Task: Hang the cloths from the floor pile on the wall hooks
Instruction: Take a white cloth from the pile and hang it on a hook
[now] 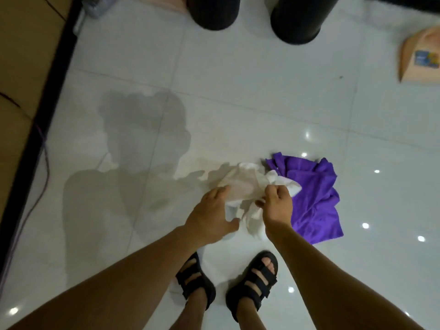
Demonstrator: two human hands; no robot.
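At the far left a brown wall [21, 55] with a black skirting meets the glossy tiled floor [238, 108], and a thin purple cable [43, 148] runs down along it. No hooks are visible in this view, so I cannot say where they are or whether anything hangs on them.

A little left of the centre, the left hand [210, 219] reaches down with its fingers nearly straight and the thumb apart. The fingertips lie on the left edge of a crumpled white cloth [246, 184], but they do not close around it. Just to the right, the right hand [277, 204] is curled into a fist and grips a bunch of this same cloth. Most of the white cloth seems to rest on the floor, though I cannot tell if a part is lifted.

Touching its right side, and partly under it, is a purple cloth [316, 201], which lies spread and wrinkled on the tiles with no hand on it. Near the camera the person's feet stand in black sandals [256, 279].

Far away stand two black round containers [301, 22], and at the far right lies a peach-coloured object [421, 44] with a label.

In my judgement the task is at an early step: the white cloth is only being picked up, and both visible cloths wait to be hung.
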